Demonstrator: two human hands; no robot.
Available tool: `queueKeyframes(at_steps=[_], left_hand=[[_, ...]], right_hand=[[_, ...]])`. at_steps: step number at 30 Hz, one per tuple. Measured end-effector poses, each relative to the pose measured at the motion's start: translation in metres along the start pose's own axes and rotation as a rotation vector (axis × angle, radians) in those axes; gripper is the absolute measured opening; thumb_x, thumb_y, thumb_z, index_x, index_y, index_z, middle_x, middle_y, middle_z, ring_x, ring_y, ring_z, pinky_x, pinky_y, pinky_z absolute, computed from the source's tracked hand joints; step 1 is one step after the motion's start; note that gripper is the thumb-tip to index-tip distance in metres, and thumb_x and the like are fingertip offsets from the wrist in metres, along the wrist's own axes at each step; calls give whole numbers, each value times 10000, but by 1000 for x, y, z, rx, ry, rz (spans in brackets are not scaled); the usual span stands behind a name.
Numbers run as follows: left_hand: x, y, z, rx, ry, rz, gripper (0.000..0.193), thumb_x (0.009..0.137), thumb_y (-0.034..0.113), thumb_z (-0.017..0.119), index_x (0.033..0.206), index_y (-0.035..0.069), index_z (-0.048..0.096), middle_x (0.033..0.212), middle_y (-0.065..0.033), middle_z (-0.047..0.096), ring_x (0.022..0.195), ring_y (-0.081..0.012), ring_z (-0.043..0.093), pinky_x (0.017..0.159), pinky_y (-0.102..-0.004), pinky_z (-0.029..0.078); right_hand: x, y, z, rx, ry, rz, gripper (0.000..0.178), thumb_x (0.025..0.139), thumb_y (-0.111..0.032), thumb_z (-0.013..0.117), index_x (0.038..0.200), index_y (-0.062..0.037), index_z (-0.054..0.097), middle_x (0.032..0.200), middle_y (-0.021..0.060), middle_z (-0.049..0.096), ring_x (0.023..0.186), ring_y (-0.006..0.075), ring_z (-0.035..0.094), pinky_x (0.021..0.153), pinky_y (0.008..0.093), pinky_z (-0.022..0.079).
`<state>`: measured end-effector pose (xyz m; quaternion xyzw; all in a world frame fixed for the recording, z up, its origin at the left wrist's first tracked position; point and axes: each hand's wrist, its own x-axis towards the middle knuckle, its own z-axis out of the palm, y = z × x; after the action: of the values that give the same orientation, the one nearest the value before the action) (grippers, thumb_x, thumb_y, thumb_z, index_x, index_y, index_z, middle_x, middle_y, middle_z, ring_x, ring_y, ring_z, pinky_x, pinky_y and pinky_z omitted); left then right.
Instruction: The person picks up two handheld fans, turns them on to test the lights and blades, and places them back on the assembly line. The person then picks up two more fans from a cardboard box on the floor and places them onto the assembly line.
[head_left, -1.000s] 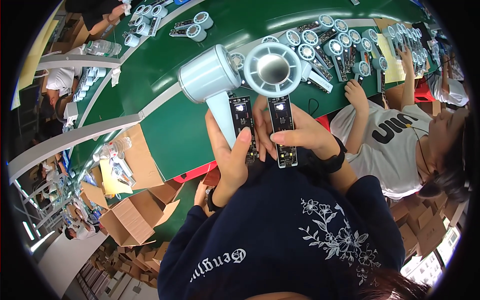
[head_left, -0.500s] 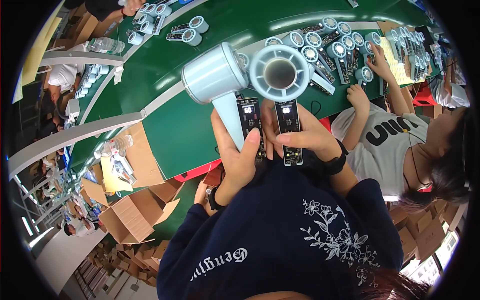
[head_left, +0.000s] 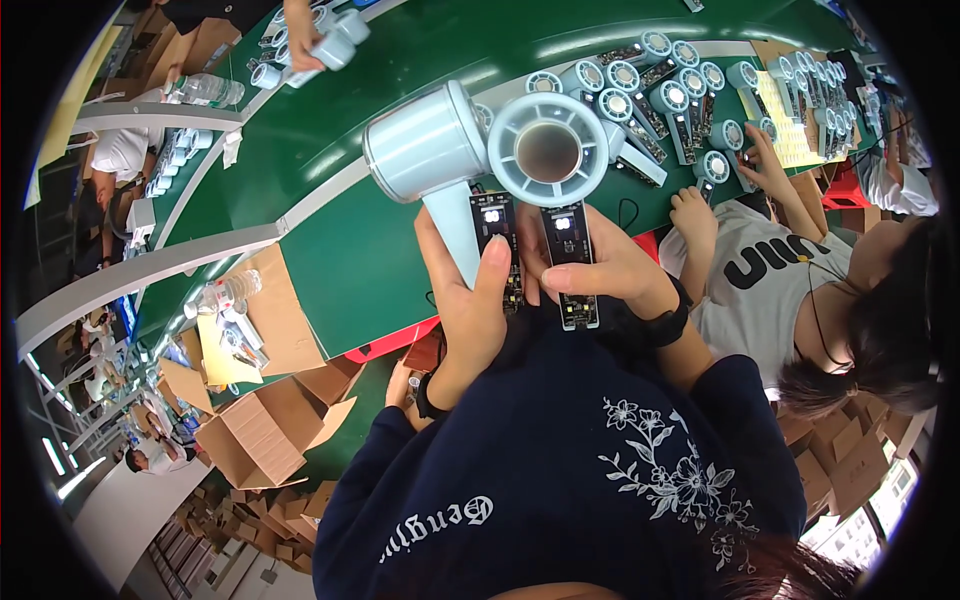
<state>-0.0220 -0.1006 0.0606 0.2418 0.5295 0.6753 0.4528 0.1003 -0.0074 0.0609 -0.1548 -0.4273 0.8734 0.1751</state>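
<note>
Pale-blue blowers (head_left: 422,148), one clasped apiece in curled left hand (head_left: 468,312) and right hand (head_left: 622,268); co-worker's hand (head_left: 303,48) now at far blowers (head_left: 336,50), earlier apart.

Since the last frames we've got a far-left co-worker's hand (head_left: 303,45) at the loose fan pair (head_left: 338,42), now shifted left. Right co-worker's reaching hand (head_left: 765,165) pulled nearer. Our lit displays (head_left: 562,223) changed digits.
</note>
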Motion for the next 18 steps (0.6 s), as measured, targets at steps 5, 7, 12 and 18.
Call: queueKeyframes(at_steps=[5, 7, 12, 18], left_hand=[[1, 5, 6, -22, 20, 55, 614, 874, 181, 581, 1346, 27, 221, 1043, -79, 489, 874, -120, 504, 687, -241, 447], [1, 3, 1, -32, -18, 10, 620, 869, 177, 584, 1346, 26, 218, 1054, -82, 489, 872, -123, 509, 670, -242, 452], [0, 4, -4, -132, -143, -38, 640, 853, 169, 594, 1343, 26, 209, 1069, -91, 491, 881, -130, 520, 668, -247, 462], [2, 3, -5, -114, -128, -38, 656, 843, 168, 601, 1344, 31, 199, 1068, -98, 496, 871, -140, 534, 662, -255, 473]], right_hand=[[0, 3, -3, -29, -30, 6, 431, 716, -226, 688, 981, -18, 420, 676, 60, 507, 611, 158, 549, 621, 301, 486], [0, 6, -5, -9, -38, -26, 443, 719, -229, 684, 994, -17, 409, 671, 62, 508, 594, 155, 543, 612, 306, 491], [-2, 4, -7, 28, -24, -5, 463, 725, -247, 679, 1008, -15, 395, 644, 60, 499, 553, 150, 527, 585, 314, 499], [2, 4, -3, 78, -44, -66, 473, 729, -291, 679, 991, -15, 398, 608, 52, 479, 521, 145, 504, 567, 312, 496]])
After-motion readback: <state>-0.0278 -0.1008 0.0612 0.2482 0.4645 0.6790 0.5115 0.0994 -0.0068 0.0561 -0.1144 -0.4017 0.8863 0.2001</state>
